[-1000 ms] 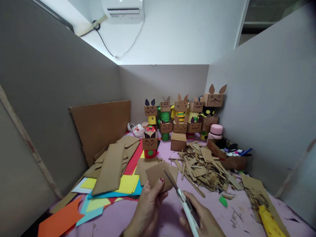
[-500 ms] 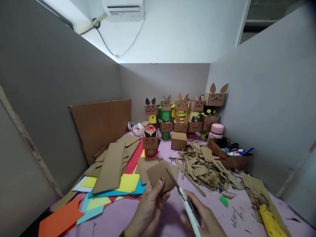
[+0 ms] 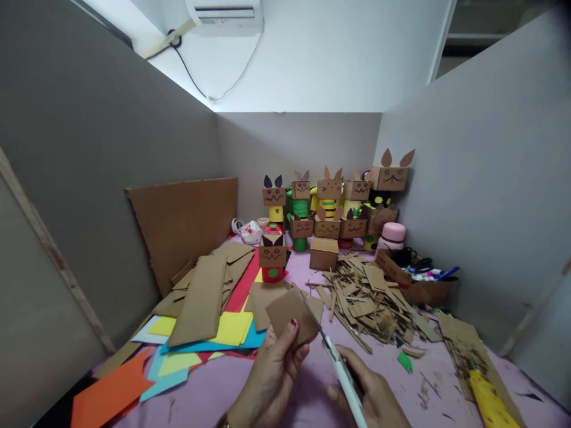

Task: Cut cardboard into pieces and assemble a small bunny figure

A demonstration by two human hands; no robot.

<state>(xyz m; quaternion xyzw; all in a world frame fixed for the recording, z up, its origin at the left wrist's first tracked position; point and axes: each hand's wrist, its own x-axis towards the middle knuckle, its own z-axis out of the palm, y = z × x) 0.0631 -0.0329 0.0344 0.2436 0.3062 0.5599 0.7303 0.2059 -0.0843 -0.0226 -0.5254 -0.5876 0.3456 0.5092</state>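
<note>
A small square of brown cardboard [image 3: 289, 314] is pinched between the thumb and fingers of my left hand [image 3: 277, 370]. My right hand [image 3: 366, 385] grips white-handled scissors [image 3: 338, 364], their blades lying along the cardboard's right edge. The blades look nearly closed. Behind the held square, more flat cardboard pieces [image 3: 259, 300] rest on the purple tabletop [image 3: 214, 389]. Just beyond them stands a cardboard-headed cat figure [image 3: 272, 257] with a red body and dark ears. A plain closed cardboard box [image 3: 323, 254] sits to its right.
Cardboard scraps [image 3: 363, 300] are heaped right of centre. Coloured paper [image 3: 111, 389] and cardboard sheets [image 3: 200, 300] cover the left. Several animal figures [image 3: 329, 189] line the back. A supply box [image 3: 430, 291], pink jar [image 3: 392, 235] and yellow tube [image 3: 491, 399] are on the right.
The scissor blades have drawn closer together along the cardboard's right edge. The left hand keeps the same hold, and the view has shifted slightly.
</note>
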